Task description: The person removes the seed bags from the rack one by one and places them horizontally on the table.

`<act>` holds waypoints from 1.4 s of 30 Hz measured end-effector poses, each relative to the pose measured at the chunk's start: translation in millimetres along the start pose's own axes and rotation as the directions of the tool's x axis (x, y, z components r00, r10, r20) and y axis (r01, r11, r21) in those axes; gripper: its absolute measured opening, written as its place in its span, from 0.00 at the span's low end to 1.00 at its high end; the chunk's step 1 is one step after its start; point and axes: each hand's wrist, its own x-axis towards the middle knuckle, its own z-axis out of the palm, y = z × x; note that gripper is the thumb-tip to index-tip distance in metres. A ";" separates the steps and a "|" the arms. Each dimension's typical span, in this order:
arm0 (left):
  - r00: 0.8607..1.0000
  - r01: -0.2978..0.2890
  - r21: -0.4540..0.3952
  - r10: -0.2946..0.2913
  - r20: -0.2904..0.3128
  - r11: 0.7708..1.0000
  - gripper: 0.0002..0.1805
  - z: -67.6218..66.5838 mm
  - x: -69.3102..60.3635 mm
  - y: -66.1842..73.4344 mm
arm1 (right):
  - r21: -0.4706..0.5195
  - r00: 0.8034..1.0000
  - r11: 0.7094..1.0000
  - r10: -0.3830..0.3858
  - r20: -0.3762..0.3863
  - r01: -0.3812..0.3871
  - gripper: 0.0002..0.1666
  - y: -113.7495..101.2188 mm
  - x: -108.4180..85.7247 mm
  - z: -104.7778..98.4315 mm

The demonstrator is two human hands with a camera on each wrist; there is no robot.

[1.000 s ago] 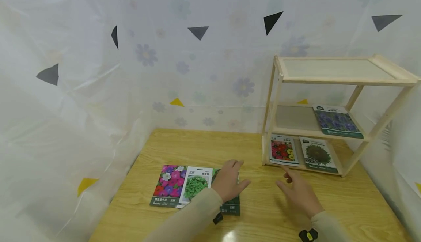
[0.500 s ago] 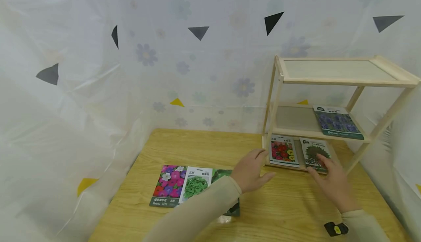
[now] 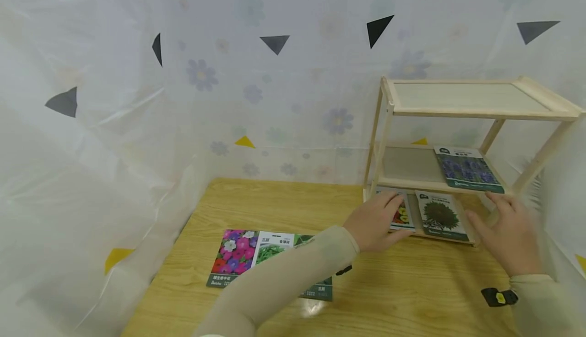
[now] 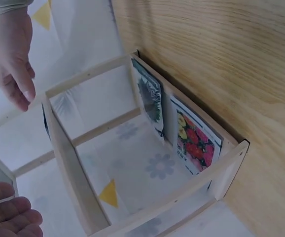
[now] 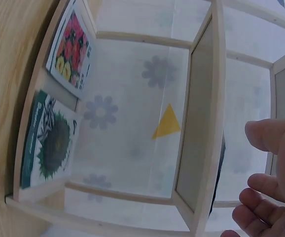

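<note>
My left hand (image 3: 375,222) hovers before the left end of the wooden rack (image 3: 485,114), partly covering the red-and-yellow flower packet (image 4: 196,140) on the bottom shelf. Fingers spread loosely, it holds nothing. My right hand (image 3: 515,235) is at the rack's right post, its fingertips near the purple flower packet (image 3: 469,168) on the middle shelf. In the right wrist view, nothing lies between its relaxed fingers (image 5: 256,217); whether they touch the rack, I cannot tell. A sunflower packet (image 3: 440,216) lies on the bottom shelf between the hands.
On the wooden table (image 3: 274,202), a pink-and-purple flower packet (image 3: 235,250), a green-leaf packet (image 3: 274,245) and a dark green packet (image 3: 320,291) overlap, partly under my left sleeve (image 3: 284,276). White sheeting (image 3: 297,97) with coloured triangles surrounds the table.
Both hands have moved right. The left went from over the table packets to the rack's left side; the right passed the sunflower packet to the right post. The packets look unmoved.
</note>
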 end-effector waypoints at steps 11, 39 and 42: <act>0.998 -0.041 0.027 0.040 0.052 0.999 0.42 -10.9 38.8 8.6 | -0.042 0.990 0.999 -0.007 0.140 0.013 0.42 14.6 19.6 -11.6; 0.944 -0.009 0.221 -0.065 0.324 0.975 0.45 17.8 109.6 36.5 | -0.119 0.975 0.993 0.052 0.215 -0.027 0.47 41.6 34.8 3.2; 0.938 -0.023 0.234 -0.060 0.342 0.972 0.46 19.9 111.7 39.3 | -0.132 0.975 0.991 0.049 0.215 -0.021 0.46 36.5 35.8 3.3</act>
